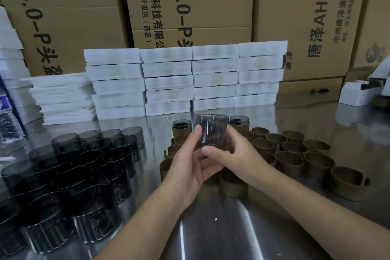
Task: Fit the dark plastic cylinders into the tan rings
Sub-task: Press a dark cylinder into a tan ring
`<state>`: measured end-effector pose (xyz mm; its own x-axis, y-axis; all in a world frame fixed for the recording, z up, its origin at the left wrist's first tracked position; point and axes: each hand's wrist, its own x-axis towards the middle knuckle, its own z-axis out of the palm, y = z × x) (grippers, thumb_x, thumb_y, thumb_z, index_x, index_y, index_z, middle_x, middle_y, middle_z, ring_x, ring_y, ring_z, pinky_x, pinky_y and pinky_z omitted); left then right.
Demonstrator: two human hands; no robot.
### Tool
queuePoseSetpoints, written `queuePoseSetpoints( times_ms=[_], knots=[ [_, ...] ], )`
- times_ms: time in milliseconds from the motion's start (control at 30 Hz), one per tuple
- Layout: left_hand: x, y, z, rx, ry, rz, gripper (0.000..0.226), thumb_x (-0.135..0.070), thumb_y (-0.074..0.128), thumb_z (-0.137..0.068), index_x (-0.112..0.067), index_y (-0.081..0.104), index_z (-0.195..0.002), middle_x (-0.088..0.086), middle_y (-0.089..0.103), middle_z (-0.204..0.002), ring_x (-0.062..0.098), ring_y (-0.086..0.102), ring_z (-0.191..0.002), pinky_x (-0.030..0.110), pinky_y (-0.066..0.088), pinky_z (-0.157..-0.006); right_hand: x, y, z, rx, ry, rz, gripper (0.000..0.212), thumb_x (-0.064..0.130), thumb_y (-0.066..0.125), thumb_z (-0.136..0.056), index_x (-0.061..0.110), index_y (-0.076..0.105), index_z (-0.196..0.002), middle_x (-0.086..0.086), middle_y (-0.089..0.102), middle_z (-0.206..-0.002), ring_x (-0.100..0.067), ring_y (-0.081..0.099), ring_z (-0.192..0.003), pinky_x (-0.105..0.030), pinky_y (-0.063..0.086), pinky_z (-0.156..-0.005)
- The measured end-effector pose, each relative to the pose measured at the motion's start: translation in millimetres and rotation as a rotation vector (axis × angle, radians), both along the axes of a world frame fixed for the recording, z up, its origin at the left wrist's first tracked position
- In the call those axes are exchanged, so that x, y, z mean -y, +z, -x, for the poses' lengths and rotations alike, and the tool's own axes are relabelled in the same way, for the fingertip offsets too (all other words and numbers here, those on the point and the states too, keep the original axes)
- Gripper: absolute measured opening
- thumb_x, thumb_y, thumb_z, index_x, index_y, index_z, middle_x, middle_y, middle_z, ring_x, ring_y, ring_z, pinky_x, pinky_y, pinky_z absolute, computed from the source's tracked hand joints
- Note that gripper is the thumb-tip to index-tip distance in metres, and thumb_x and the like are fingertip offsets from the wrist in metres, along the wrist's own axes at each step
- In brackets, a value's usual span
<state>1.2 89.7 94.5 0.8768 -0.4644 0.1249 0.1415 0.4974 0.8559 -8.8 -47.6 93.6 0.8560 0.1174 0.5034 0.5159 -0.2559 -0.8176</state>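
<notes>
A dark see-through cylinder [211,129] is held up over the middle of the steel table by both hands. My left hand [187,167] grips it from the left, thumb on its near wall. My right hand [232,158] grips it from the right and below, thumb across its lower edge. Several loose dark cylinders [80,167] stand in a cluster at the left. Several empty tan rings [295,154] stand at the right and under my hands. Two tan rings with dark cylinders in them [182,127] stand just behind my hands.
Stacks of white foam trays [181,80] line the back of the steel table [211,228], with large cardboard boxes [190,6] behind them. A small white box [356,94] sits at the far right. A plastic bottle [8,120] stands at the left edge.
</notes>
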Motion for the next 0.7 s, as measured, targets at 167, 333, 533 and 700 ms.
queuePoseSetpoints(
  times_ms=[167,333,533,700],
  knots=[
    [-0.4,2.2,1.5,0.029,0.011,-0.1,0.078,-0.063,0.067,-0.055,-0.018,0.067,-0.119,0.012,0.074,-0.105,0.018,0.073,-0.082,0.026,0.057,-0.06,-0.7,-0.5,0.1,0.013,-0.01,-0.022,0.045,0.036,0.069,-0.077,0.028,0.057,-0.12,0.015,0.07,-0.109,-0.001,0.064,-0.104,-0.014,0.047,-0.086],
    [-1.1,0.4,0.1,0.031,0.045,-0.05,0.068,-0.05,0.069,-0.068,-0.015,0.061,-0.126,0.017,0.071,-0.113,0.024,0.072,-0.095,0.031,0.059,-0.075,-0.1,0.2,-0.1,-0.057,0.05,-0.077,0.047,0.028,0.069,-0.075,0.021,0.055,-0.119,0.004,0.07,-0.109,-0.006,0.065,-0.103,-0.02,0.049,-0.086],
    [-0.8,-2.0,-0.1,0.058,0.067,-0.093,0.065,-0.053,0.071,-0.063,-0.017,0.066,-0.117,0.008,0.074,-0.096,0.016,0.072,-0.081,0.024,0.055,-0.062,2.4,0.7,-2.8,-0.188,0.087,-0.164,0.049,0.041,0.066,-0.074,0.025,0.059,-0.12,0.006,0.07,-0.114,-0.007,0.063,-0.109,-0.03,0.046,-0.097],
    [-2.8,-1.5,-3.9,0.059,0.032,-0.098,0.057,-0.056,0.068,-0.064,-0.023,0.067,-0.111,0.005,0.072,-0.082,0.012,0.064,-0.058,0.021,0.052,-0.052,2.1,3.3,-1.7,-0.225,0.054,-0.214,0.053,0.052,0.06,-0.08,0.022,0.06,-0.123,0.006,0.069,-0.12,-0.011,0.061,-0.116,-0.045,0.04,-0.109]
  ],
)
